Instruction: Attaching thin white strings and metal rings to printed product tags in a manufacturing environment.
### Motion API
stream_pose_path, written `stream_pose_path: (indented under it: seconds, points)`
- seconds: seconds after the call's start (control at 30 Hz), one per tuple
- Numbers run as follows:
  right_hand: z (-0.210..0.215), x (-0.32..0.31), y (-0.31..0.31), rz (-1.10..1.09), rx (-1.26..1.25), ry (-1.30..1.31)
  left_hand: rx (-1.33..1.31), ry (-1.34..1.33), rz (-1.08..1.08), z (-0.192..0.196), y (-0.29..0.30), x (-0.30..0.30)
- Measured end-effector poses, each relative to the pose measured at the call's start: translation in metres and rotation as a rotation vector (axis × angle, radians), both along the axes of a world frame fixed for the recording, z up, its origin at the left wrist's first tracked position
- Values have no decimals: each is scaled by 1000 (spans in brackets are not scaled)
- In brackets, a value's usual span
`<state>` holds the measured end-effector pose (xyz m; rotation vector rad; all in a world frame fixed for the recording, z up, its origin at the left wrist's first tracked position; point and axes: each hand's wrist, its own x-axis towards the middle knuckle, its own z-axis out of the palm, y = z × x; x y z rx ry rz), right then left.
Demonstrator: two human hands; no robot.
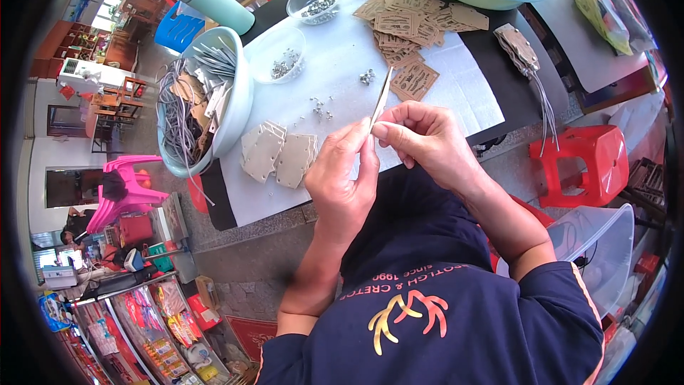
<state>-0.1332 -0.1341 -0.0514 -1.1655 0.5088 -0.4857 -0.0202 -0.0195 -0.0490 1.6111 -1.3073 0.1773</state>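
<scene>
Both my hands meet near the front edge of the white sheet [342, 50]. Between them a thin cardboard card [382, 96] stands up, seen nearly edge-on. My left hand [343, 171] pinches its lower end between thumb and fingers. My right hand [426, 139] is closed at the same end, its thumb and fingertips pressed together there; anything small in them is hidden. Just beyond lies a printed brown card [415, 81], beside a heap of such cards [406, 18]. Plain grey-brown cards [278, 153] lie to the left of my left hand. Small metal fasteners [322, 108] are scattered on the sheet.
A pale blue tub [242, 100] with cards and grey cords stands at left. Two clear bowls [287, 11] [302, 43] hold metal pieces. A green basin [491, 0] is at the back, a teal bottle [210, 0] far left. A corded card bundle [519, 50] and red stool [581, 164] are right.
</scene>
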Motion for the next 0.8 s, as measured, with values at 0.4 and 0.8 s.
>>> stream_pose_path:
  seconds: [0.4,0.8]
  points:
    - [-11,11,12,-150,-179,-66,36,369,-20,-4,2,-3]
    - [-1,8,4,-85,-164,-11,51,340,-37,1,1,-4]
